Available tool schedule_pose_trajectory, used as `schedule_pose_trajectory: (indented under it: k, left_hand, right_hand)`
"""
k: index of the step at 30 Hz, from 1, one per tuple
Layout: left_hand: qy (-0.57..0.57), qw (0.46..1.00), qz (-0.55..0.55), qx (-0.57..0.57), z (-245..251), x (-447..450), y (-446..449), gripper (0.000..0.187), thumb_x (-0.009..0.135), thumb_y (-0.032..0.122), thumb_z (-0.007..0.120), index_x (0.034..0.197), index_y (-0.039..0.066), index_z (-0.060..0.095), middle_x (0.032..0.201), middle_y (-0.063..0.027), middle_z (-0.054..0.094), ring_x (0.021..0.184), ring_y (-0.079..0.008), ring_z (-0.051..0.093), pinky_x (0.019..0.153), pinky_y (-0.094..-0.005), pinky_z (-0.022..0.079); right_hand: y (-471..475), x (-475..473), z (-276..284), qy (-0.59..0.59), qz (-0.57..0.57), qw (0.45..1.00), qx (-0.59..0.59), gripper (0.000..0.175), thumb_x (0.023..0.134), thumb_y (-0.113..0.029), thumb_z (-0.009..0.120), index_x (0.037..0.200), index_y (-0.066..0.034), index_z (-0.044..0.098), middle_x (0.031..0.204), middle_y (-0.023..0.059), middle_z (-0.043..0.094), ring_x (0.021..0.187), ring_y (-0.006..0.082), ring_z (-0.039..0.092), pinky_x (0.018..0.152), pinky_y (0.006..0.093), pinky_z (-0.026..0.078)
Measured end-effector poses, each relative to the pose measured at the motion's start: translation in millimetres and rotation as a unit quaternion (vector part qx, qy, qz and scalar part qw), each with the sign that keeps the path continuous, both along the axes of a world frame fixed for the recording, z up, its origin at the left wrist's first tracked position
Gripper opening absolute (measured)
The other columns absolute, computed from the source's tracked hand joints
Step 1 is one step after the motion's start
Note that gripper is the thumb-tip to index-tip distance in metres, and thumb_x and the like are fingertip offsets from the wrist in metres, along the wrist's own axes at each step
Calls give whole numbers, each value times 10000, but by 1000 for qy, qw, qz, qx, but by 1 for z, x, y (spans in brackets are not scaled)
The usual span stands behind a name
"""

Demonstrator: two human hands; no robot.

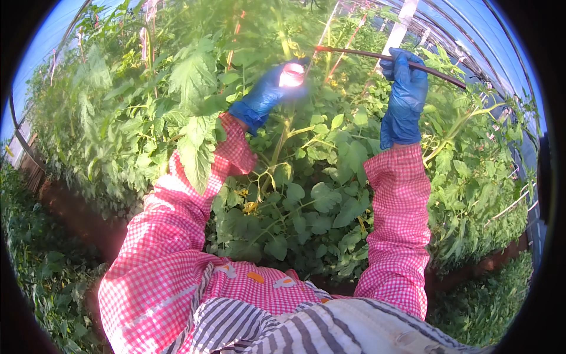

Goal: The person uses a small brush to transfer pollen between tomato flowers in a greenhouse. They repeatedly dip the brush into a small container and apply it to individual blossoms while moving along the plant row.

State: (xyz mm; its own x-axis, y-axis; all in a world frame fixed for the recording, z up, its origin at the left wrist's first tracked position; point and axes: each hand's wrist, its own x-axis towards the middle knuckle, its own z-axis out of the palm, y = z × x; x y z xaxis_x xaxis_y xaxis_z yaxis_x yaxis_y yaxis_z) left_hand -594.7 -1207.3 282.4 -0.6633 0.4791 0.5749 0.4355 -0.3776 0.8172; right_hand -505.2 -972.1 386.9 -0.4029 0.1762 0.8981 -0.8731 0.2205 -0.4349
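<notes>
In a blue glove, my left hand (267, 90) is closed round a small open jar (292, 75), whose mouth faces me and glares in the sun. My right hand (404, 84), gloved in blue too, is raised at the right and grips a thin dark stick (353, 52). The stick's reddish tip (323, 48) points left, above and to the right of the jar, apart from it. Yellow tomato flowers (297, 51) show just above the jar. A tomato stem (279, 146) runs down below my left hand. What the jar holds is lost in the glare.
Dense tomato plants (327, 197) rise before me, with more yellow flowers (250, 207) low down. A large leaf (197, 150) hangs over my left forearm. A white post (400, 26) stands behind my right hand, with red and pink strings near it. Greenhouse hoops arch overhead at the right.
</notes>
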Motion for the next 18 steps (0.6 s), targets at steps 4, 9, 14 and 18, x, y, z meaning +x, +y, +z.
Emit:
schedule_pose_trajectory:
  k: [4,9,14,18]
  left_hand:
    - [33,999,31,3,10,17,4,681,807,131,723,1407,71,404,1336,-48,503,1172,-166,510,1009,-312,405]
    - [46,996,71,-36,20,28,8,709,808,140,729,1424,84,381,1353,-67,491,1202,-177,494,1028,-315,394]
    - [42,993,93,-56,19,21,7,722,805,156,737,1425,80,376,1349,-77,496,1192,-183,502,1008,-314,413]
    - [81,988,116,-70,13,12,6,693,809,151,733,1411,76,398,1319,-70,521,1166,-174,519,978,-307,437]
  right_hand:
    - [0,4,2,-25,-13,1000,10,202,939,-173,589,1038,3,594,954,105,663,767,165,648,673,266,517]
    - [9,-2,4,-35,-6,999,13,206,933,-177,594,1022,9,591,953,108,658,790,167,646,695,265,513]
    - [-3,-1,5,-29,-13,999,18,201,933,-168,588,1032,7,584,957,107,655,807,166,644,696,264,506]
    - [-4,-8,5,-25,11,999,27,205,932,-166,588,1046,4,579,972,107,653,790,163,638,691,265,501]
